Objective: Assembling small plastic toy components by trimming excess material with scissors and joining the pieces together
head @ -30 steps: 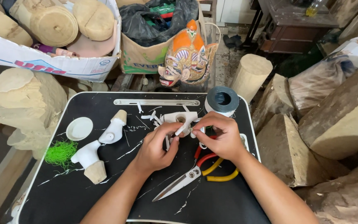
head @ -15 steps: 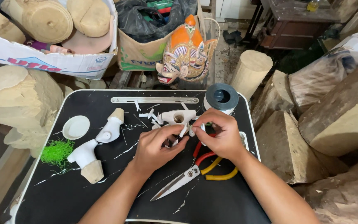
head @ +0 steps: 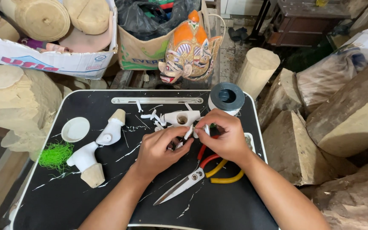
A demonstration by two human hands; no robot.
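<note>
Hands meet at the centre of a black surface (head: 64, 200) strewn with white shavings. The left hand (head: 160, 149) and right hand (head: 224, 136) pinch a small white strip (head: 188, 133) between their fingertips, each grip closed on it, the strip spanning the gap between the two. At 12 o'clock from the grips, just beyond the fingers, lies a white carved piece with a round hole (head: 183, 118). Scissors (head: 179, 187) and yellow-and-red-handled pliers (head: 220, 170) lie at 6 o'clock, partly under the right wrist. A roll of tape (head: 226, 97) stands at 1 o'clock. Toward 9 o'clock lie two white-painted wooden pieces (head: 94, 149), a small white dish (head: 75, 129) and a tuft of green fibre (head: 55, 155). A painted orange mask (head: 190, 49) sits beyond the far edge.
</note>
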